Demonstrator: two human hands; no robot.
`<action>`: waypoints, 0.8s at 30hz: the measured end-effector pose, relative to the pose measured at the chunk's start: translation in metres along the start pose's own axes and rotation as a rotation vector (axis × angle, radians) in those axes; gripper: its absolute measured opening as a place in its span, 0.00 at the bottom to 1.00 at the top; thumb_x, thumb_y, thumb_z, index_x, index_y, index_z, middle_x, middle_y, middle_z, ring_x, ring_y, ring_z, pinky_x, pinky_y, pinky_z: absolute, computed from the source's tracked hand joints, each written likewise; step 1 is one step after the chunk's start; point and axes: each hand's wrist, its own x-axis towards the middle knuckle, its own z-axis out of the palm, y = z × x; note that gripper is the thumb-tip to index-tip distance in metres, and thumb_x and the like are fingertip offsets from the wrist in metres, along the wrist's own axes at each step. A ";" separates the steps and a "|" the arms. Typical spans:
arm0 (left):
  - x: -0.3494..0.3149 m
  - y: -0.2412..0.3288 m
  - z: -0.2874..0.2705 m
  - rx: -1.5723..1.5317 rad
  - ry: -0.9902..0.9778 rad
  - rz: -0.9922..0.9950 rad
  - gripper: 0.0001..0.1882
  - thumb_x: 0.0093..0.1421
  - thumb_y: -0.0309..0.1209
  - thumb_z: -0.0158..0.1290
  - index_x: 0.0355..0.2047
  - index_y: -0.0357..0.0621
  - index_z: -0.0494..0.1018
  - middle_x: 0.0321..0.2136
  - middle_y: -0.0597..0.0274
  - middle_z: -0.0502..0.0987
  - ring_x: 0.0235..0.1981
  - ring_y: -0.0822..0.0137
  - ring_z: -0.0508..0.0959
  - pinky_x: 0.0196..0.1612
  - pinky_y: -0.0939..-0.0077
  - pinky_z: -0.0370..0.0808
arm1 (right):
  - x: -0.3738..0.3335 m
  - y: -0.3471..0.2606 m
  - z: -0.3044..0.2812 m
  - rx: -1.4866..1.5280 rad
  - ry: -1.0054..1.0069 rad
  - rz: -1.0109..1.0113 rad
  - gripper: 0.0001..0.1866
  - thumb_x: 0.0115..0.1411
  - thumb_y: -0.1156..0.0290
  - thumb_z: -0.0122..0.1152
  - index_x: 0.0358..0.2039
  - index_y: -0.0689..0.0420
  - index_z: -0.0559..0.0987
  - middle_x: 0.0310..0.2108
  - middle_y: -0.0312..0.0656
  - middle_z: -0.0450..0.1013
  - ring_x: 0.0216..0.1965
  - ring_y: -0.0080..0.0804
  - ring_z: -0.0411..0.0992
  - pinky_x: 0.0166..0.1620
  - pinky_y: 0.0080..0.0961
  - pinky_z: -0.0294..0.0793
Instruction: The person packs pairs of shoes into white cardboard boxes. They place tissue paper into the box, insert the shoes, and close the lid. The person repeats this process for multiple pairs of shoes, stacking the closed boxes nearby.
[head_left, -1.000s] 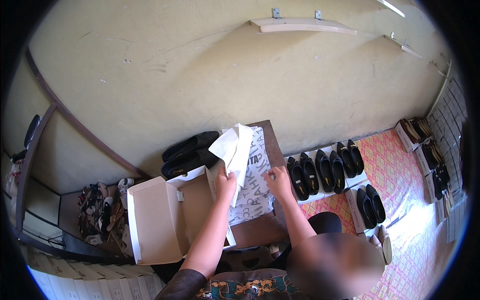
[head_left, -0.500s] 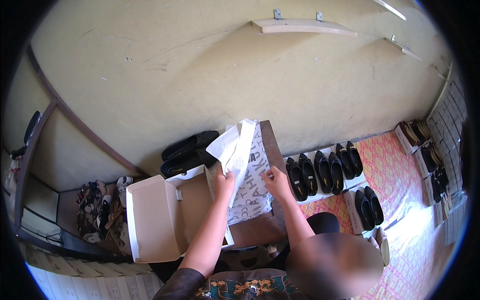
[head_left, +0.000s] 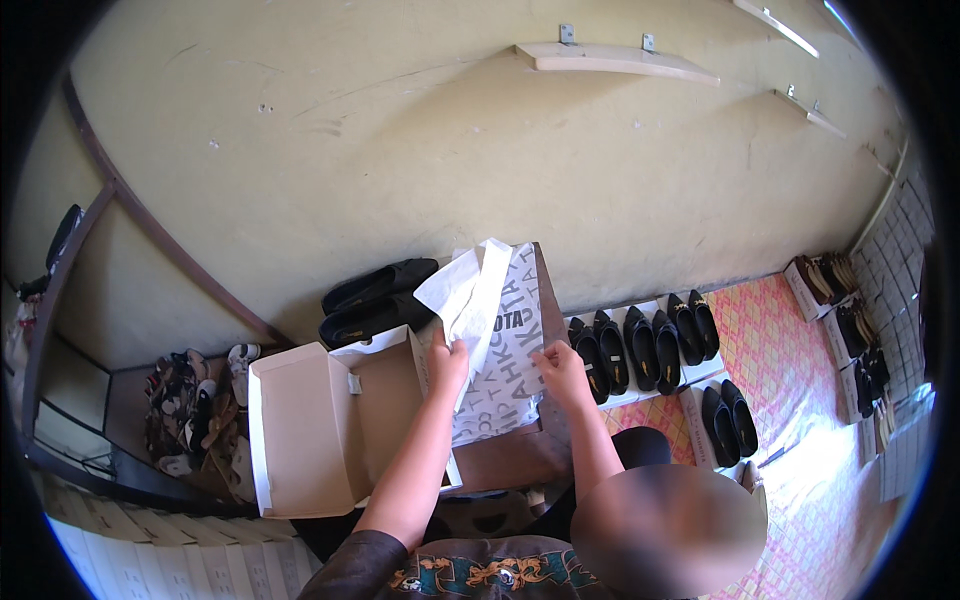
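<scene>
My left hand (head_left: 447,366) is closed on crumpled white tissue paper (head_left: 462,290), which stands up from its fingers. Under it a white sheet with grey lettering (head_left: 505,385) is spread over the dark brown table (head_left: 500,466). At that sheet's right edge, my right hand (head_left: 564,378) has thumb and fingers pinched together on the paper. An open shoe box (head_left: 390,425), plain brown inside, lies left of my left forearm, its lid part (head_left: 303,430) folded out to the left. Behind the box sits a pair of black shoes (head_left: 375,302).
Several pairs of black flats (head_left: 652,348) stand on white boxes to the right, with brown shoes (head_left: 828,275) farther off. Jumbled footwear (head_left: 195,410) fills a low shelf on the left. Wall shelves (head_left: 620,62) are above. A blurred oval covers the lower right.
The lettered sheet now lies flatter and shows more of its surface toward the right. My right hand has shifted slightly down at its edge. My left hand keeps hold of the tissue paper.
</scene>
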 end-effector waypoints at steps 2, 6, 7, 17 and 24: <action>-0.001 0.000 0.000 0.019 -0.005 0.024 0.17 0.54 0.27 0.43 0.44 0.38 0.66 0.35 0.42 0.75 0.39 0.48 0.76 0.40 0.62 0.71 | 0.000 0.003 -0.007 0.000 0.012 0.007 0.10 0.53 0.71 0.60 0.25 0.65 0.73 0.20 0.40 0.72 0.22 0.20 0.67 0.26 0.21 0.66; -0.001 -0.003 -0.001 0.028 -0.006 0.006 0.17 0.54 0.28 0.43 0.44 0.38 0.66 0.35 0.41 0.75 0.39 0.47 0.76 0.40 0.61 0.71 | -0.003 -0.005 -0.023 0.013 0.030 0.028 0.09 0.53 0.71 0.60 0.25 0.64 0.73 0.21 0.39 0.72 0.23 0.20 0.67 0.26 0.20 0.66; 0.001 -0.008 0.000 -0.001 -0.011 0.025 0.17 0.54 0.28 0.43 0.44 0.38 0.66 0.35 0.41 0.75 0.39 0.47 0.76 0.40 0.61 0.71 | -0.001 -0.004 -0.026 0.022 0.059 0.005 0.10 0.53 0.71 0.60 0.25 0.64 0.72 0.21 0.40 0.73 0.23 0.20 0.68 0.26 0.19 0.67; -0.004 0.003 0.001 -0.030 -0.133 -0.028 0.15 0.54 0.27 0.42 0.42 0.36 0.65 0.33 0.38 0.75 0.37 0.46 0.76 0.39 0.61 0.71 | 0.000 -0.004 -0.082 0.125 0.303 -0.042 0.10 0.56 0.70 0.58 0.28 0.64 0.70 0.21 0.37 0.71 0.24 0.17 0.66 0.28 0.17 0.65; -0.004 -0.009 0.012 0.070 -0.484 -0.119 0.28 0.52 0.29 0.45 0.55 0.37 0.55 0.37 0.37 0.74 0.40 0.46 0.75 0.44 0.62 0.69 | -0.015 -0.083 -0.114 0.238 0.330 -0.291 0.08 0.59 0.72 0.54 0.28 0.62 0.68 0.25 0.32 0.67 0.28 0.15 0.61 0.33 0.14 0.62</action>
